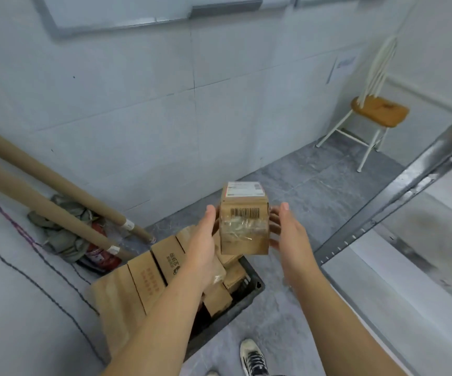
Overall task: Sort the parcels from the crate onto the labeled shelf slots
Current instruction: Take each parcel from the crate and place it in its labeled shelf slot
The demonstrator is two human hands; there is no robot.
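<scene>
I hold a small brown cardboard parcel (244, 223) in front of me, above the floor. It has a barcode and clear tape on its near face and a white shipping label on top. My left hand (206, 240) grips its left side with the thumb up along the edge. My right hand (287, 234) holds its right side, fingers behind the box. Below, a black plastic crate (242, 299) on the floor holds several more cardboard parcels (149, 278). A metal shelf frame (398, 194) with a pale shelf board (398, 289) is at the right.
Two long cardboard tubes (56, 196) lean against the white wall at left, over crumpled cloth and a red fire extinguisher (101, 256). A wooden-seated white chair (376, 118) stands in the far right corner. My shoe (253, 356) is on the grey tile floor.
</scene>
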